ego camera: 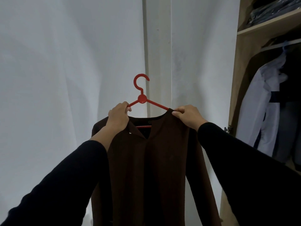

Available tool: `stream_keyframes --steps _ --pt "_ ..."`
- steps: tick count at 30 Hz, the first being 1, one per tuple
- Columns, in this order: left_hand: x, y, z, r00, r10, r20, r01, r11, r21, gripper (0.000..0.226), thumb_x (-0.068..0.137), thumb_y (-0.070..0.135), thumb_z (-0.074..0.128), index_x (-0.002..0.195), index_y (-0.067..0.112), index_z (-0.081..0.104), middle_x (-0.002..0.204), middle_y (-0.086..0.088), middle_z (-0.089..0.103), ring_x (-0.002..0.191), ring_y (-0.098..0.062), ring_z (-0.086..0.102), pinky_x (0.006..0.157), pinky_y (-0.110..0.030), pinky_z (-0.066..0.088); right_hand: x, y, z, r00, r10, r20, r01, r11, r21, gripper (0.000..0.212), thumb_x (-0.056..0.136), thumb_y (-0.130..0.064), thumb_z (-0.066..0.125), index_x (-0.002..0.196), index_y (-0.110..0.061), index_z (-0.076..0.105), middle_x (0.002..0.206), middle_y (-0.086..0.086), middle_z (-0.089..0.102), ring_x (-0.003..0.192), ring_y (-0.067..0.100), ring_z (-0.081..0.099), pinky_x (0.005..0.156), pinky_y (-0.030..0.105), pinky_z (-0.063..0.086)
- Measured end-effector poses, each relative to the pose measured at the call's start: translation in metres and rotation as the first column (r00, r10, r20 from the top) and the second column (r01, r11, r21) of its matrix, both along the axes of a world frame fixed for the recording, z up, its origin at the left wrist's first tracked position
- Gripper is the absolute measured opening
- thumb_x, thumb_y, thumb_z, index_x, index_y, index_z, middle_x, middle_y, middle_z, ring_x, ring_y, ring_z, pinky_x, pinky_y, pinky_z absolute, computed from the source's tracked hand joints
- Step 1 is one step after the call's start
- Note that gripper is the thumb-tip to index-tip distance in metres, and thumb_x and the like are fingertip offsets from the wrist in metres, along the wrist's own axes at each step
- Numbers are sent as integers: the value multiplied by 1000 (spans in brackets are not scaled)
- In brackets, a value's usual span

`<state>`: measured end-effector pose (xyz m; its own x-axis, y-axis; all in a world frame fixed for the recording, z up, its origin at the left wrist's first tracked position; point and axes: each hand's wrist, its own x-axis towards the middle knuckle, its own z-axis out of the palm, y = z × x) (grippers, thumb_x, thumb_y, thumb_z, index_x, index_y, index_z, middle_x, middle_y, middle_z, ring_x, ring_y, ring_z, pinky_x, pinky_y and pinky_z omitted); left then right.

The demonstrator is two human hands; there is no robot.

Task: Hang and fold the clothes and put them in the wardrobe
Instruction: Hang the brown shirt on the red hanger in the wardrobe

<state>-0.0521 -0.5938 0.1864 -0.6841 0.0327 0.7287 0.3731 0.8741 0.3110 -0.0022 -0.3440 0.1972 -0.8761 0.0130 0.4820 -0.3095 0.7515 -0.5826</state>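
A dark brown long-sleeved shirt (156, 160) hangs in front of me on a red plastic hanger (142, 98), whose hook points up in front of the white wall. My left hand (118, 116) grips the hanger's left arm, above the shirt's collar. My right hand (187, 115) pinches the shirt's right shoulder where it meets the hanger's right arm. The hanger's lower bar shows through the neck opening. Both my forearms are in black sleeves.
An open wooden wardrobe (239, 79) stands at the right. Inside it a white and dark garment (267, 101) hangs from a rail, and folded dark clothes (270, 10) lie on the shelf above. A white wall (65, 79) fills the left and middle.
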Motion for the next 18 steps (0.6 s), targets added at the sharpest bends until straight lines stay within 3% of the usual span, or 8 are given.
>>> stream_keyframes --steps 3,7,11,14,16,18 --pt "1 5 -2 999 -49 3 49 999 3 19 100 13 40 105 9 57 101 -8 58 82 -19 55 88 -36 49 -3 -7 0 998 -38 -54 42 997 70 26 97 -22 51 113 -9 67 106 7 66 90 14 51 79 23 37" --pt "-2 2 -2 989 -141 -41 142 990 22 24 99 22 44 111 7 59 104 -9 62 84 -14 54 78 -24 43 -3 -5 -1 991 -100 -88 99 995 -10 21 98 -19 50 103 -7 67 91 3 59 84 16 50 73 24 35" --pt "-8 -16 -5 999 37 -33 -41 990 -131 37 96 47 40 107 16 57 94 1 62 89 -19 60 88 -38 43 3 4 1 988 -124 -92 116 989 -88 20 97 -19 51 100 -7 67 88 4 59 84 18 52 72 26 38" --pt "-9 -16 -8 999 -10 38 14 995 -98 35 97 46 40 97 14 55 79 1 59 74 -19 60 73 -31 47 4 8 1 987 -149 -58 142 984 -107 19 96 -21 54 103 -11 68 91 1 59 89 19 54 77 27 39" --pt "-6 -7 -9 1000 -14 17 15 998 -68 34 97 44 41 95 13 55 76 2 57 68 -15 55 66 -26 42 4 8 0 953 -284 -105 272 955 -115 15 93 -29 58 99 -18 65 94 -4 57 97 18 52 86 34 40" --pt "-3 5 -10 1000 -13 3 13 998 -65 33 97 44 41 92 14 55 74 3 55 67 -15 53 64 -27 40 7 6 1 850 -481 -214 473 877 -88 15 90 -37 59 89 -22 59 93 -5 53 94 15 45 84 36 33"
